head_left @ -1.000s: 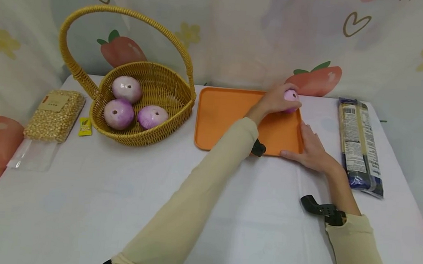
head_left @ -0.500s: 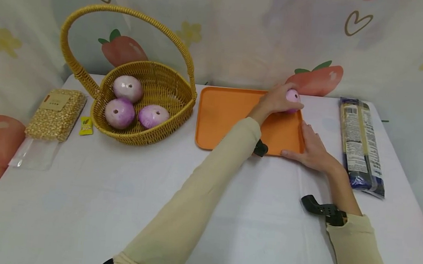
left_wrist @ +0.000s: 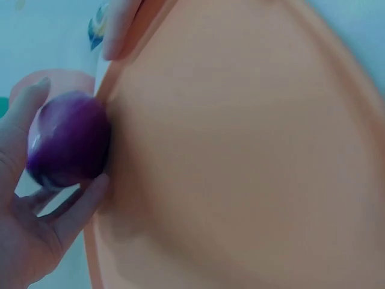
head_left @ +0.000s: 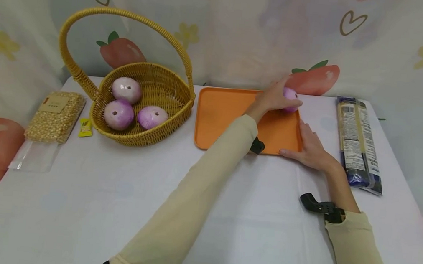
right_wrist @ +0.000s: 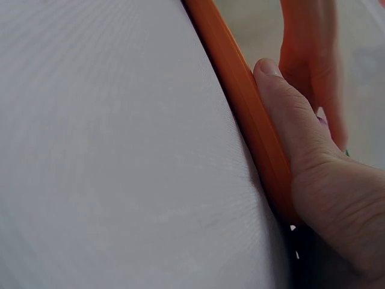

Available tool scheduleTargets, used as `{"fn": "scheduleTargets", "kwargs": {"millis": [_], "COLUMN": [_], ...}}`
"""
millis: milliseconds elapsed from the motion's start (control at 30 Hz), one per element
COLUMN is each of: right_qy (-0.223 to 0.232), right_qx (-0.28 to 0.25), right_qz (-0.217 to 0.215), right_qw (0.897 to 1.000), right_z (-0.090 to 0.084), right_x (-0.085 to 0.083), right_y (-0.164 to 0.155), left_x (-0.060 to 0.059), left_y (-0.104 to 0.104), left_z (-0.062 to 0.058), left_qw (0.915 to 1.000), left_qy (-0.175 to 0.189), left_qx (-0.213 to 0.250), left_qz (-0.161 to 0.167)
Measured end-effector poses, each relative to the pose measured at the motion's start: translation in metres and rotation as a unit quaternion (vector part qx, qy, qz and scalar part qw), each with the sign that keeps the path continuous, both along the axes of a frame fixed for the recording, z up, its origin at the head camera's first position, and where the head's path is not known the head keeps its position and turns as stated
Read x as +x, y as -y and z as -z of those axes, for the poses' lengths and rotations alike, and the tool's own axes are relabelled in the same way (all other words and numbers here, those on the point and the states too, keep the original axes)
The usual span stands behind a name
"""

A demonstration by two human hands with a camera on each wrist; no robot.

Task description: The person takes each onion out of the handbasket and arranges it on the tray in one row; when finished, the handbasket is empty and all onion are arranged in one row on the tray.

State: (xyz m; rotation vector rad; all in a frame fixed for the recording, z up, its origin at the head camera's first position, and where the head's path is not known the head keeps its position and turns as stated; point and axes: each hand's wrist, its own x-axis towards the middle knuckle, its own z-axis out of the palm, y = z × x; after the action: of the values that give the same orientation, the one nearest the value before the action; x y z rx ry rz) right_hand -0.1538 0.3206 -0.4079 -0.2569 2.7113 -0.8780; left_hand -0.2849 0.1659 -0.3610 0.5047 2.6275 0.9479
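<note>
Little moved since a moment ago: left hand (head_left: 275, 99) still gripping the onion (head_left: 290, 99) at the tray's (head_left: 228, 116) far right corner.

Largest first: white table (head_left: 76, 204); basket (head_left: 144, 97) with three onions; noodle packet (head_left: 357, 145), print unreadable; right hand (head_left: 309, 151), fingers straight, pressing the tray's near right corner.

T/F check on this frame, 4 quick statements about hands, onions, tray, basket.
1. The left hand grips a purple onion at the far right corner of the orange tray. True.
2. The right hand holds an onion. False: it rests on the tray's near right corner.
3. The wicker basket holds three onions. True.
4. The noodle packet lies on the tray. False: it lies on the table, right of the tray.
</note>
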Motion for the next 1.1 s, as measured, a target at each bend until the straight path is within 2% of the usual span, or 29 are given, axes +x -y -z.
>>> {"fn": "scheduleTargets", "kwargs": {"millis": [200, 267, 333, 400, 500, 600, 667, 767, 900, 1100], "right_qy": [-0.005, -0.009, -0.007, -0.006, -0.004, -0.009, -0.008, -0.015, -0.037, -0.038], "right_qx": [0.001, -0.001, -0.005, -0.008, -0.005, 0.002, 0.006, 0.007, -0.011, -0.012], "right_qz": [-0.005, -0.007, -0.007, -0.007, -0.005, -0.003, -0.001, -0.003, -0.005, -0.008], "right_qw": [1.000, 1.000, 1.000, 1.000, 1.000, 1.000, 1.000, 1.000, 0.999, 0.999], "right_z": [-0.002, -0.001, -0.001, 0.000, 0.000, 0.000, 0.000, 0.001, 0.002, 0.001], "right_x": [-0.002, -0.003, -0.003, -0.003, -0.002, 0.000, 0.000, 0.000, -0.004, -0.004], "right_y": [-0.001, -0.001, 0.000, 0.001, 0.002, 0.000, -0.001, -0.002, -0.002, -0.001], "left_x": [0.007, 0.013, 0.021, 0.028, 0.038, 0.046, 0.050, 0.059, 0.071, 0.094], "left_y": [0.005, 0.010, 0.018, 0.031, 0.052, 0.069, 0.078, 0.093, 0.117, 0.157], "left_z": [-0.011, -0.016, -0.021, -0.025, -0.027, -0.026, -0.025, -0.027, -0.032, -0.029], "left_qw": [0.9978, 0.9979, 0.9982, 0.9962, 0.9872, 0.9806, 0.9804, 0.9816, 0.9803, 0.9698], "left_qy": [-0.050, -0.048, -0.033, -0.017, 0.006, 0.024, 0.029, 0.056, 0.069, 0.045], "left_qx": [0.000, 0.016, 0.046, 0.084, 0.142, 0.160, 0.152, 0.140, 0.142, 0.164], "left_qz": [-0.044, -0.041, -0.020, 0.016, 0.072, 0.110, 0.121, 0.118, 0.119, 0.175]}}
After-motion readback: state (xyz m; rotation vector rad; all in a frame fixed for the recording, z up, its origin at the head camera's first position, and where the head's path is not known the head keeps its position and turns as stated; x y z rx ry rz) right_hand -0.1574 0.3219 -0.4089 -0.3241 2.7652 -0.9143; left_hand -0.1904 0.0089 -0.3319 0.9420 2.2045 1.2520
